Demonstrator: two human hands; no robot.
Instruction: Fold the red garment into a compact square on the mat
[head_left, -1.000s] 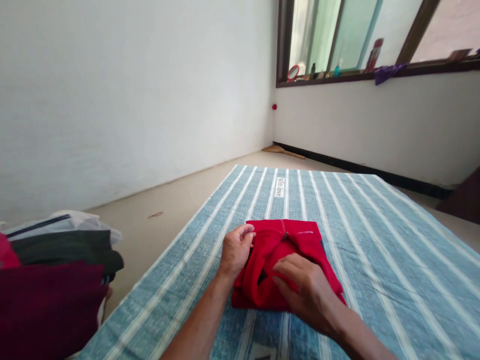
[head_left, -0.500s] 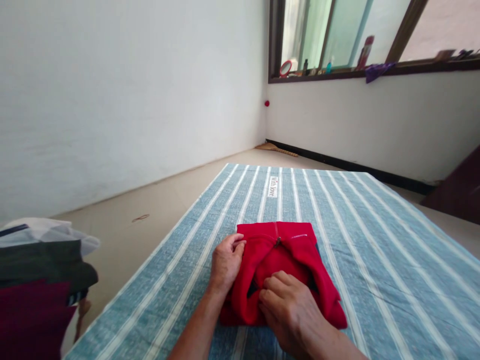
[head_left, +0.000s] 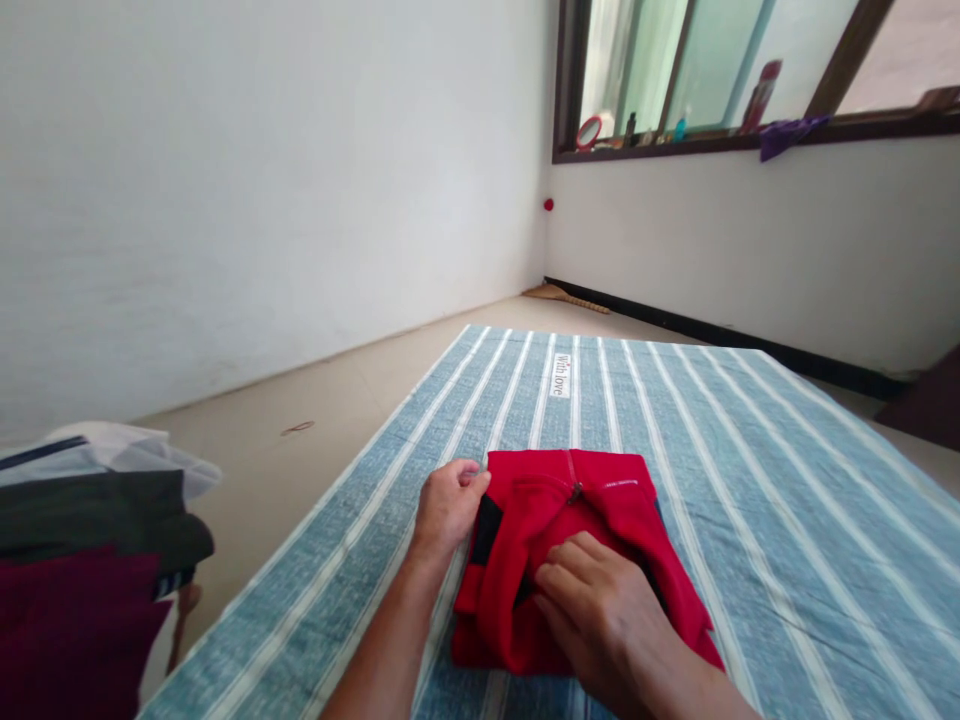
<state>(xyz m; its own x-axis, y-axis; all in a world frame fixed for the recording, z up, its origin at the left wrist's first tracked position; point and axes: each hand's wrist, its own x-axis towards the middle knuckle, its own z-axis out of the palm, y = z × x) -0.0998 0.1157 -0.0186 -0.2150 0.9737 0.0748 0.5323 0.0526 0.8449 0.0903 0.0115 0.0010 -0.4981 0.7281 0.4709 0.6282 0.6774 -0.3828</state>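
A red zip-up jacket (head_left: 615, 510) lies folded on a blue-and-white striped cloth (head_left: 375, 560), its collar toward me and a small zipper pull near the middle. A dark panel shows along its left side. My left hand (head_left: 448, 505) is at the jacket's upper left edge, thumb and curled fingers closed at the fabric. My right hand (head_left: 600, 600) rests over the collar opening with its fingers bent together on the red cloth. Its fingertips are partly hidden by the hand itself.
Folded clothes (head_left: 82, 560) in white, dark green and maroon are stacked at the lower left. A "With love" label (head_left: 562, 375) is on the striped cloth. A broom (head_left: 566, 296) lies by the far wall. Bottles and a round mirror (head_left: 589, 133) stand on the windowsill.
My left hand has shifted off the jacket's top to its edge, exposing the dark side panel. My right hand stays at the collar. The whole view has shifted slightly.
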